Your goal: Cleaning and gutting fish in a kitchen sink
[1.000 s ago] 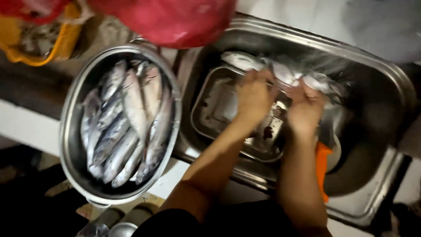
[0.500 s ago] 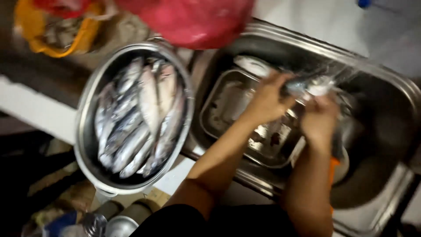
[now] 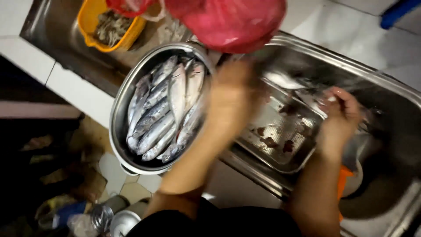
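Silvery fish (image 3: 164,109) are piled lengthwise in a big round metal pot (image 3: 117,118) sitting just left of the steel sink (image 3: 394,101), and the left hand (image 3: 232,98) is blurred right at the pot's right rim, so I can't tell if it's gripping anything. The right hand (image 3: 341,115) is over in the sink, fingers curled around something small and pale above a perforated metal tray (image 3: 280,131) with dark scraps on it. Farther back there's a red plastic bag (image 3: 232,19) and a yellow basket (image 3: 109,24).
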